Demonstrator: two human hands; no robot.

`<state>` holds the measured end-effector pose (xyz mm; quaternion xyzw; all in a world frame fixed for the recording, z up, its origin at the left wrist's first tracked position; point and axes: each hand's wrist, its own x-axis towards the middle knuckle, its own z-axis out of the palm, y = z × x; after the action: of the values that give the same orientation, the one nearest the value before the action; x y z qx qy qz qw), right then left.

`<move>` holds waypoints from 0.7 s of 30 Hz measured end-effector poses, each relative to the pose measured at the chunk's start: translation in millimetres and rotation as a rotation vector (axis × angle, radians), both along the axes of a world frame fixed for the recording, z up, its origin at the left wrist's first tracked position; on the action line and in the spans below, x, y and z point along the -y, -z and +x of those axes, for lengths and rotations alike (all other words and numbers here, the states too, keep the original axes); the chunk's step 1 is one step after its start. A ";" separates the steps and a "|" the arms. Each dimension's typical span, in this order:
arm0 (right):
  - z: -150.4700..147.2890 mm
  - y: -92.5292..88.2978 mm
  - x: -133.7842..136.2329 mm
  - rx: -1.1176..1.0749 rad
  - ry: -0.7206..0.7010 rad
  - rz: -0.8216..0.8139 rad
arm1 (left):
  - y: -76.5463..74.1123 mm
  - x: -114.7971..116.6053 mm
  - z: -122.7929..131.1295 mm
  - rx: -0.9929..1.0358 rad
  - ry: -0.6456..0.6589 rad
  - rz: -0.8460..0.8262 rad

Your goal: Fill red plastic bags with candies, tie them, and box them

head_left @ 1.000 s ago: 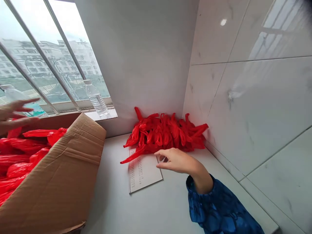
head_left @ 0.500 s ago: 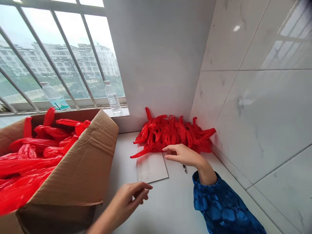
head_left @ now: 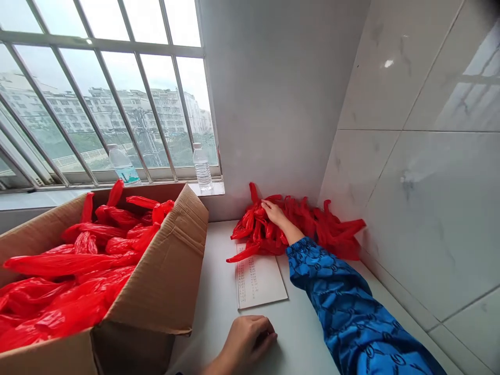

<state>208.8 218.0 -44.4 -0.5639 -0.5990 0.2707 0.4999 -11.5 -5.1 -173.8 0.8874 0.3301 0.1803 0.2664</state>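
Note:
A heap of knotted red plastic bags [head_left: 307, 219] lies on the white table against the wall corner. My right hand [head_left: 274, 212], in a blue patterned sleeve, reaches into the left part of the heap, its fingers closed on one bag; the fingertips are partly hidden. Lower down, my left hand [head_left: 250, 336] hovers close over the table or rests on it, loosely curled, with a gap between thumb and fingers and nothing in it. Between the hands and the heap lies a sheet of paper [head_left: 260, 281] with columns of writing, its top end under the bags.
A large open cardboard box [head_left: 167, 276] full of red plastic bags stands on the left. Two clear plastic bottles, one tilted [head_left: 124, 165] and one upright [head_left: 202, 167], are on the sill by the barred window. Marble-look tiles [head_left: 429, 208] wall the right side.
My right hand has moved forward from above the paper onto the heap of bags. The left hand has shifted right and lower. The view has swung left and up.

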 end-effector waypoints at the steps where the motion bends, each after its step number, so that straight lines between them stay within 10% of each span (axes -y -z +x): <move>1: -4.7 2.1 -6.2 -0.020 0.006 -0.010 | 1.2 -1.8 -0.3 0.005 0.007 0.002; 10: 11.4 1.6 12.2 -0.341 0.089 0.034 | 6.1 -4.9 -2.9 0.106 0.024 -0.061; 21: 38.5 -11.0 158.0 -0.712 -0.169 0.004 | -18.2 -10.7 -2.6 0.493 -0.274 -0.367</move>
<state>247.4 60.0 -33.5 -0.3816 -0.4325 0.4892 0.6542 -14.1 5.5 -155.6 0.7016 0.3989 0.3613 0.4670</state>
